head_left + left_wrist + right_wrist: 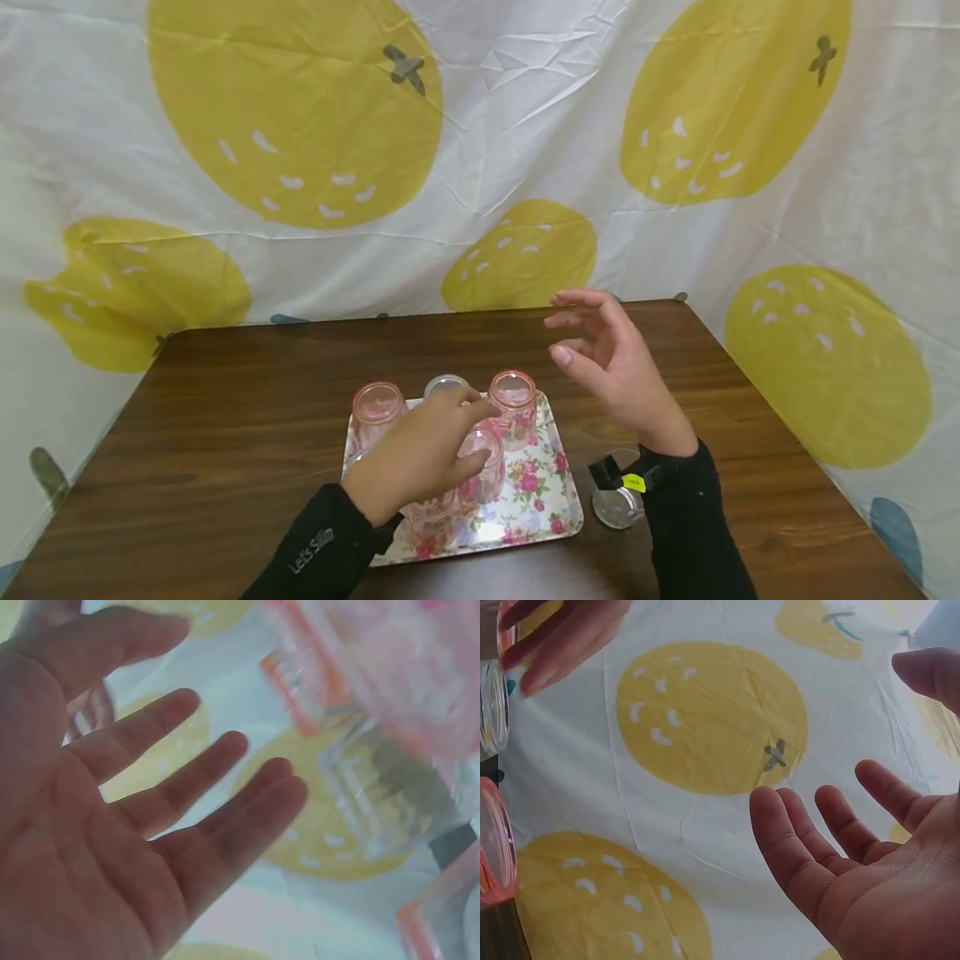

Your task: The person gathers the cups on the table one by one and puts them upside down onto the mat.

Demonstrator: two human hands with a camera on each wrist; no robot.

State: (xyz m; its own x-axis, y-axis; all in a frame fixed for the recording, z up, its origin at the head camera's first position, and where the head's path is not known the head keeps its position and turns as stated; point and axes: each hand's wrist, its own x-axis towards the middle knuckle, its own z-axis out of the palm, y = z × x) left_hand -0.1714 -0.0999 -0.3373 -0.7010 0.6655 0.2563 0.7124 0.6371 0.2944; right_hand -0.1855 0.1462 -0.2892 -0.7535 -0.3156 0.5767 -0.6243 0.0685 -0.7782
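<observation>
My left hand (423, 450) is stretched over a floral tray (551, 500), its fingers loosely bent and holding nothing. Around and below it stand several glasses. One pink glass (377, 404) is at the tray's back left, a clear glass (444, 384) at the back middle and another pink glass (513, 392) at the back right. Near the left thumb is a pink glass (487, 467), with one more pink glass (432, 514) in front, partly hidden by the wrist. My right hand (622, 375) is raised above the table right of the tray, fingers spread and slightly bent, touching nothing.
On the brown wooden table (247, 433), right of the tray, stands a clear glass (618, 508), partly covered by the right wrist's camera strap. A white cloth (480, 150) with yellow fruit prints hangs behind and beside the table.
</observation>
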